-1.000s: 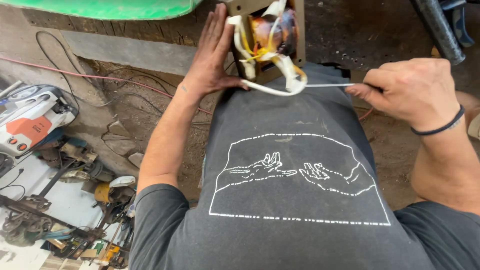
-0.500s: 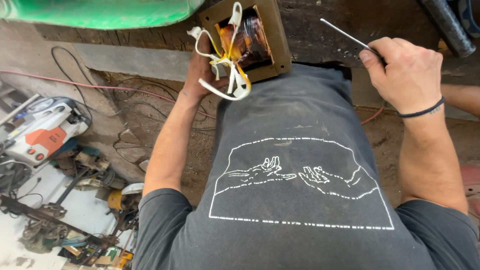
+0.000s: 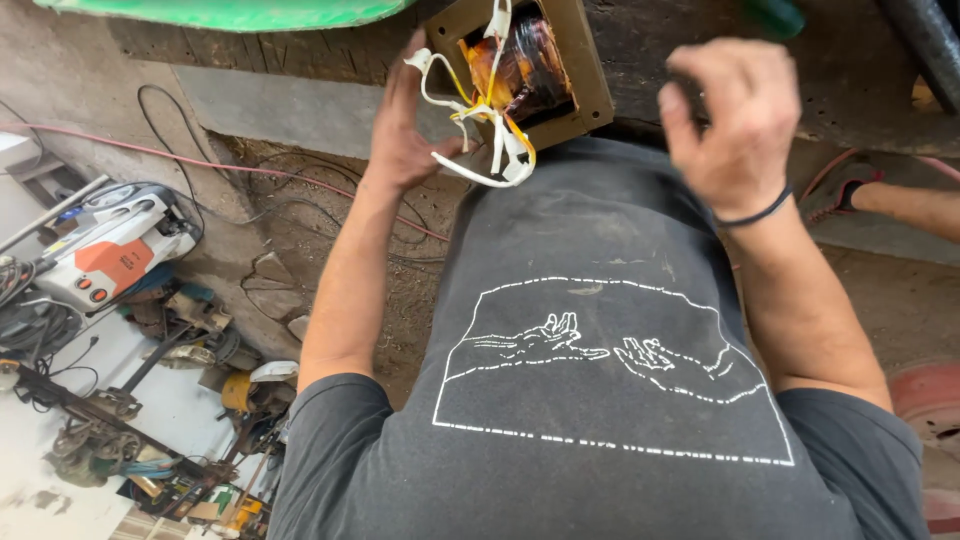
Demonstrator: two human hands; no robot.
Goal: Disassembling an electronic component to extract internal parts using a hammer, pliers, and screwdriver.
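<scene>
My left hand [image 3: 405, 130] grips the left side of a brown-framed transformer [image 3: 545, 70] with an orange-wrapped coil, held against a dark wooden bench edge. Several white leads [image 3: 480, 150] with yellow sleeving hang from the coil beside my palm. My right hand [image 3: 735, 120] is raised to the right of the transformer, blurred by motion, with curled fingers and a black band on the wrist. Whether it holds anything cannot be made out. My dark grey T-shirt [image 3: 600, 380] with a white line drawing fills the lower half of the view.
A green curved object [image 3: 230, 12] lies along the top edge. On the floor at the left are a white and orange machine [image 3: 110, 245], a red cable [image 3: 200, 165] and a heap of tools [image 3: 150, 440]. A shoe [image 3: 850, 185] and a red disc [image 3: 930, 400] sit at the right.
My right hand swung left and down toward the transformer and is now blurred. The thin white wire it pinched is no longer visible. My left hand stays on the transformer.
</scene>
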